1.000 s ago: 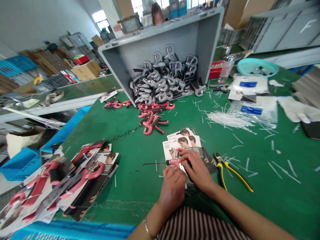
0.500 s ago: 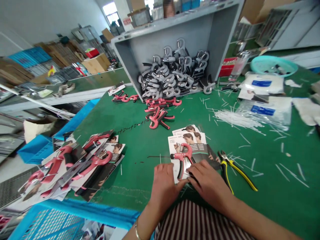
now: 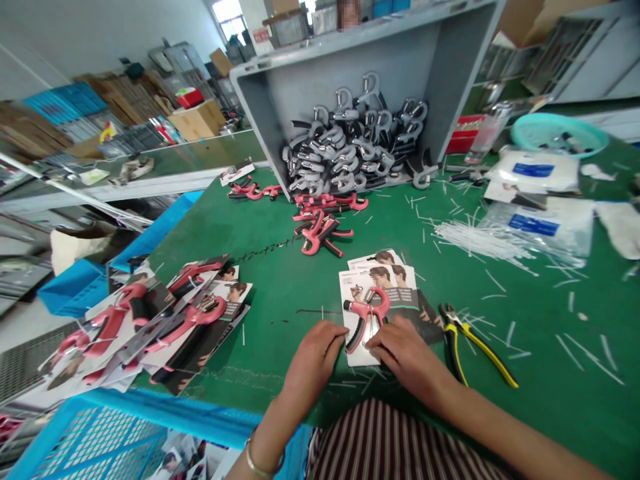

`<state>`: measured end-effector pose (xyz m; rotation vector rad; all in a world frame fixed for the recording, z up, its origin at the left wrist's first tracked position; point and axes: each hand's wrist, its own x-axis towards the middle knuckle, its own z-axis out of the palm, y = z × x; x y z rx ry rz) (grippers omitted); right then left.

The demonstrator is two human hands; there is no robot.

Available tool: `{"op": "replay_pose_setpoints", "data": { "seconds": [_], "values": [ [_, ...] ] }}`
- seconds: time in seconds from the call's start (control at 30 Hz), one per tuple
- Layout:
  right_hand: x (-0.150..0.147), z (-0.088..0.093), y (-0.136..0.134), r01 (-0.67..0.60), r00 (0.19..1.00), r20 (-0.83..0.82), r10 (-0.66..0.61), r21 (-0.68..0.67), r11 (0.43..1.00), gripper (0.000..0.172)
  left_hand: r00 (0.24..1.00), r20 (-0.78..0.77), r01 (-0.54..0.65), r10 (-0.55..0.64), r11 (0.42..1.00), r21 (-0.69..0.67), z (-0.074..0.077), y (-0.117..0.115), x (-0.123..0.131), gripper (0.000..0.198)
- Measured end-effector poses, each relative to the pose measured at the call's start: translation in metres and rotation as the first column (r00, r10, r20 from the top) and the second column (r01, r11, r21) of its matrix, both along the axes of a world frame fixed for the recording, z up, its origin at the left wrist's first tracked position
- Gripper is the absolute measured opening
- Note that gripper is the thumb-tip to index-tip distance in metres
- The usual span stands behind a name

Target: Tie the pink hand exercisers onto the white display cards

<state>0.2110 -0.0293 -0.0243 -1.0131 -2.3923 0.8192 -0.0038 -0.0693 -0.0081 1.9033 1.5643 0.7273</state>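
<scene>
Left hand [image 3: 317,350] released, flat, fingertips on the left edge of the top backing card [image 3: 397,299]. Right hand [image 3: 406,350] curled at the lower handles of the pink hand gripper [image 3: 367,315]; a pinch or a mere touch, cannot tell. Gripper lies on the card, on the worktop [image 3: 280,267] right before the person. Step in hand, as judged: seating gripper on card. Fastening would call for a tie from the white heap [image 3: 475,240], well apart; pliers [image 3: 470,343] just beside the right hand.
</scene>
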Motion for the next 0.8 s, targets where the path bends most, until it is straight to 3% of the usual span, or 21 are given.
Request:
{"op": "replay_pose_setpoints", "data": {
  "seconds": [0.1,0.2,0.4,0.57,0.8],
  "values": [
    [-0.007,-0.001,0.002,0.025,0.999,-0.039,-0.025,0.005,1.000,0.012,0.999,0.048,0.018,-0.020,0.999,0.046,-0.006,0.006,0.011,0.017],
    [-0.013,-0.002,0.002,0.054,0.996,-0.065,-0.056,-0.025,0.998,0.011,0.994,0.099,-0.049,0.047,0.999,0.019,-0.013,0.009,0.019,0.012],
    [-0.015,-0.004,0.001,0.117,0.990,-0.080,-0.121,-0.043,0.992,0.008,0.970,0.228,-0.082,0.083,0.997,-0.017,-0.016,0.003,0.020,0.009],
    [0.003,0.012,0.011,0.101,0.983,-0.147,-0.107,-0.051,0.994,0.013,0.952,0.289,-0.090,0.100,0.995,-0.050,-0.020,-0.007,0.027,0.008],
    [0.016,0.017,0.012,0.016,0.997,0.069,-0.019,0.046,0.999,0.016,0.924,0.356,-0.123,0.137,0.991,-0.061,-0.024,-0.005,0.041,0.009]
  ]
}}
